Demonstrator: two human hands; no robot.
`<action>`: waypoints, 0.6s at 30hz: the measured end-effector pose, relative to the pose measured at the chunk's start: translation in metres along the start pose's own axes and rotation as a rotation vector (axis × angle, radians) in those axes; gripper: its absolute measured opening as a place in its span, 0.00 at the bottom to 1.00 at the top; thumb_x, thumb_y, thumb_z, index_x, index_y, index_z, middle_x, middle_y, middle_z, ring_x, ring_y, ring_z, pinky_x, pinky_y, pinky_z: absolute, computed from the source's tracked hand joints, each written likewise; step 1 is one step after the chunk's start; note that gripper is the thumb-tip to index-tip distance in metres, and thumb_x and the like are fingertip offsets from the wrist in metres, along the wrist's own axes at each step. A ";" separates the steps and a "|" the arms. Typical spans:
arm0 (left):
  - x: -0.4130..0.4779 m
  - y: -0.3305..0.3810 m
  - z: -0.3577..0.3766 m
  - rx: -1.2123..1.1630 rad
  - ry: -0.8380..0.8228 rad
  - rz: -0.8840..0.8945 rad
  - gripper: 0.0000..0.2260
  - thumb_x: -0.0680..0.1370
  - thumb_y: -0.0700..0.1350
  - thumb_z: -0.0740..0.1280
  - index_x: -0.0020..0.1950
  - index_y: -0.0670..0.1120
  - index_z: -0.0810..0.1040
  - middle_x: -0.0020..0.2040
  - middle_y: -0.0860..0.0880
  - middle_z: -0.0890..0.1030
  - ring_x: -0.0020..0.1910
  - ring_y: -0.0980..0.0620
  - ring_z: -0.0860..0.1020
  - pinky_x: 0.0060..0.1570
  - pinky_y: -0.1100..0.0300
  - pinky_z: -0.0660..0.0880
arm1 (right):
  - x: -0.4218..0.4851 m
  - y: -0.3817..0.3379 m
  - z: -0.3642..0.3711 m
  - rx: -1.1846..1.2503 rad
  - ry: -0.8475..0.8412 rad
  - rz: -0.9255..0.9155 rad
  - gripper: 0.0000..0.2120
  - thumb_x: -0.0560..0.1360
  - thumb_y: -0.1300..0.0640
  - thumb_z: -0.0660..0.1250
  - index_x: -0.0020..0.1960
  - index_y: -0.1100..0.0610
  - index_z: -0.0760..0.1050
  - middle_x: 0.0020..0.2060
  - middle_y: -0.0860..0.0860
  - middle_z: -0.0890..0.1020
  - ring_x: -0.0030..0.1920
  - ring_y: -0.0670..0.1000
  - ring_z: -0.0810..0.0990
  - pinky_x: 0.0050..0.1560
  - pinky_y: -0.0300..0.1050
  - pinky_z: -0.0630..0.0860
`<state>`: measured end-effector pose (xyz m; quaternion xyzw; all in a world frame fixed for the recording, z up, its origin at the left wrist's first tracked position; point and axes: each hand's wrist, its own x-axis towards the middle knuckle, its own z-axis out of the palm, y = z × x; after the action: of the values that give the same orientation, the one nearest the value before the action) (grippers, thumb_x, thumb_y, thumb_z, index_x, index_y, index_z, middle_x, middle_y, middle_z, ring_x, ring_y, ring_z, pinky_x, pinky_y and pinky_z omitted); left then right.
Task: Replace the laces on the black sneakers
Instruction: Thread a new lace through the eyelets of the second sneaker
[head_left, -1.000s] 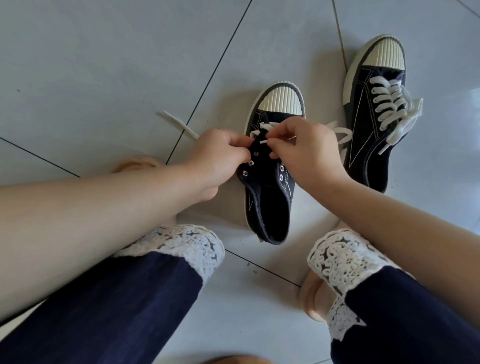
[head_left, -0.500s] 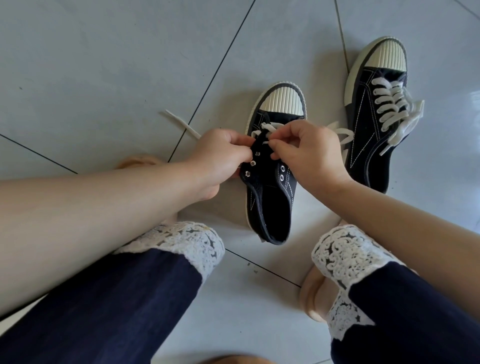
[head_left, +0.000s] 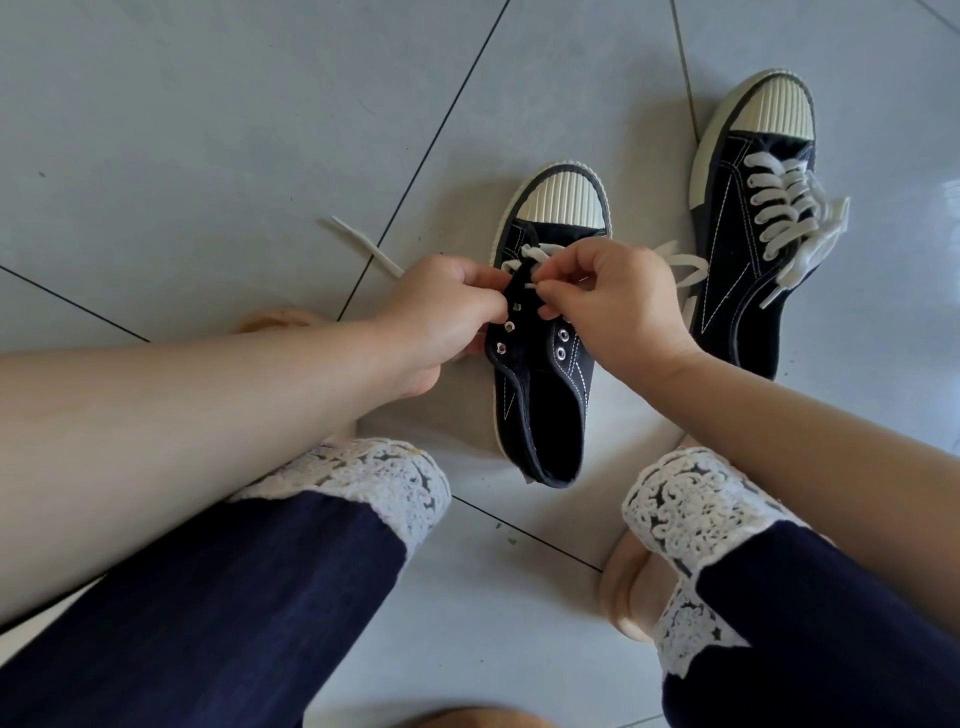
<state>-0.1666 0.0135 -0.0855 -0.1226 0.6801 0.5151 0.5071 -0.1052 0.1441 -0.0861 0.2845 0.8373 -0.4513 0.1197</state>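
Note:
A black sneaker (head_left: 545, 400) with a white ribbed toe cap lies on the floor between my knees, most of its eyelets bare. A white lace (head_left: 535, 253) crosses its top eyelets. My left hand (head_left: 441, 312) grips the sneaker's left eyelet flap. My right hand (head_left: 613, 306) pinches the lace tip just over the left eyelet row. One loose lace end (head_left: 363, 244) trails left on the floor, another (head_left: 685, 265) loops out to the right. A second black sneaker (head_left: 748, 223), fully laced in white, stands at the right.
Grey floor tiles (head_left: 208, 130) with dark grout lines lie all around. My knees in dark trousers with white lace cuffs (head_left: 374, 478) fill the lower view. Beige slippers (head_left: 623, 592) show under my legs.
Both hands have stayed at the top eyelets. My right hand's fingers have shifted slightly, bringing the lace tip closer to the left eyelet flap.

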 end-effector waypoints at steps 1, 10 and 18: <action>0.000 0.000 0.000 -0.004 -0.003 -0.005 0.12 0.73 0.31 0.62 0.45 0.46 0.78 0.36 0.49 0.79 0.28 0.58 0.77 0.24 0.69 0.69 | 0.001 -0.001 0.000 -0.024 -0.005 -0.004 0.07 0.71 0.64 0.68 0.39 0.53 0.76 0.28 0.39 0.77 0.29 0.35 0.77 0.39 0.25 0.71; -0.003 0.000 -0.001 -0.073 -0.015 -0.018 0.15 0.73 0.30 0.61 0.46 0.49 0.78 0.38 0.49 0.81 0.30 0.58 0.78 0.29 0.66 0.74 | 0.002 -0.004 0.002 -0.211 -0.018 -0.072 0.03 0.72 0.62 0.67 0.44 0.57 0.79 0.34 0.47 0.79 0.44 0.53 0.81 0.49 0.49 0.75; -0.005 -0.002 -0.001 -0.078 -0.035 0.002 0.15 0.73 0.30 0.61 0.44 0.50 0.79 0.36 0.49 0.81 0.29 0.59 0.79 0.29 0.68 0.74 | -0.001 -0.004 0.004 -0.082 0.019 -0.030 0.07 0.68 0.62 0.70 0.40 0.52 0.75 0.30 0.41 0.78 0.37 0.47 0.81 0.48 0.48 0.77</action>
<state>-0.1639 0.0105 -0.0826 -0.1325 0.6504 0.5440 0.5133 -0.1072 0.1387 -0.0852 0.2709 0.8604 -0.4156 0.1164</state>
